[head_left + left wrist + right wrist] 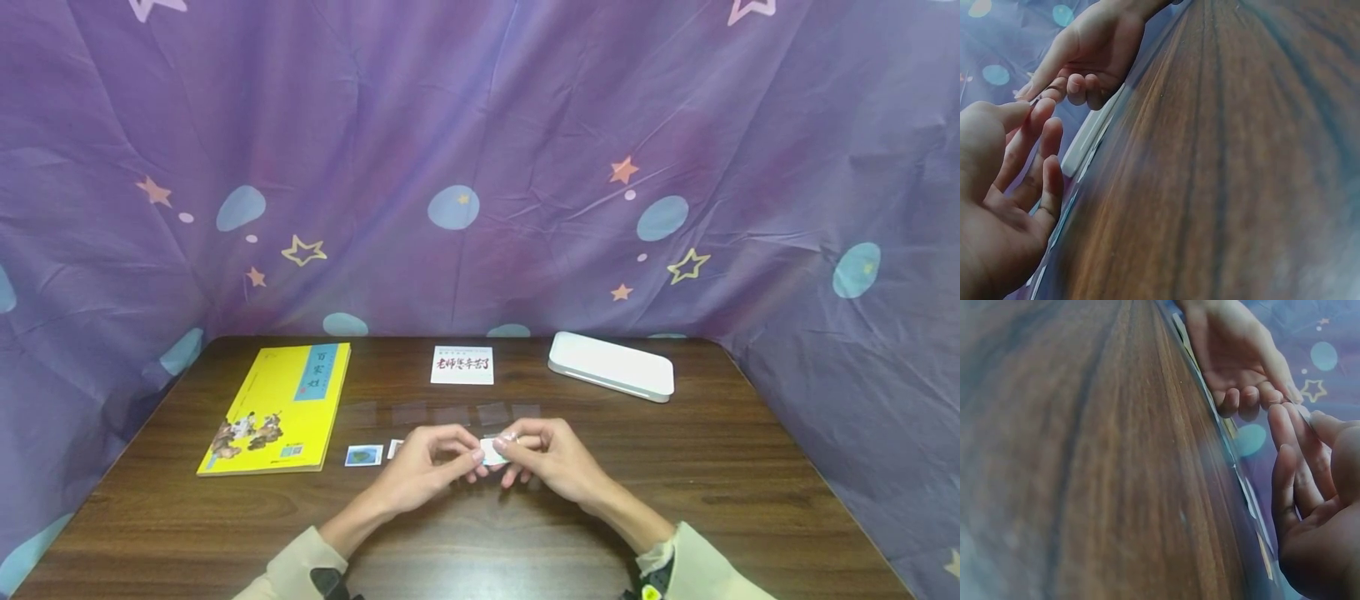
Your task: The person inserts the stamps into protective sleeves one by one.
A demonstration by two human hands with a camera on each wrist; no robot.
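Note:
Between my hands, above the table's front middle, is a small whitish stamp-like piece (491,452). My left hand (435,467) pinches its left edge between thumb and index finger. Thumb and fingertips of my right hand (555,462) grip the other side. Seen from the left wrist, the piece (1036,100) is a thin edge, with the left hand's other fingers loosely bent. To the left of the hands lies a small blue-and-green picture stamp (363,455) with a white border. Another white-edged stamp (394,447) is partly hidden by my left hand.
Several clear plastic squares (408,413) lie in a row behind the hands. A yellow book (277,408) is at the left, a white card with red writing (462,367) at the back, and a white flat box (611,365) at the back right of the wooden table (720,500).

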